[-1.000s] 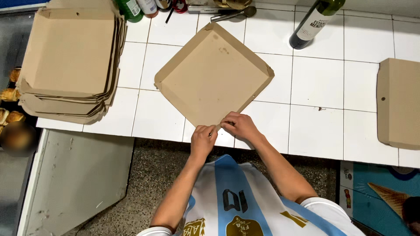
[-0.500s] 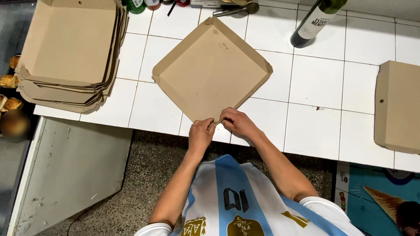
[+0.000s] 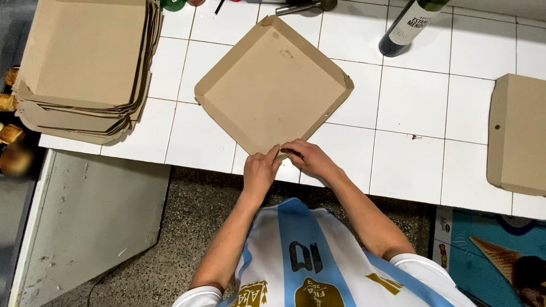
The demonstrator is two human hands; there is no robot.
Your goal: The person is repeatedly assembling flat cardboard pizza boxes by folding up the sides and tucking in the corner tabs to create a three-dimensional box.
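The brown cardboard box tray (image 3: 273,88) lies diamond-wise on the table (image 3: 415,102); my fingers (image 3: 277,156) pinch its near corner

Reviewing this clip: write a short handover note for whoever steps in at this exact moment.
Left hand and right hand both pinch the near corner of the cardboard tray, which lies turned like a diamond on the white tiled counter.
Done: the tray's side walls stand folded up.
Left: the near corner is not yet released.
A stack of folded trays sits far left, another cardboard piece at the right edge, a dark bottle beyond.
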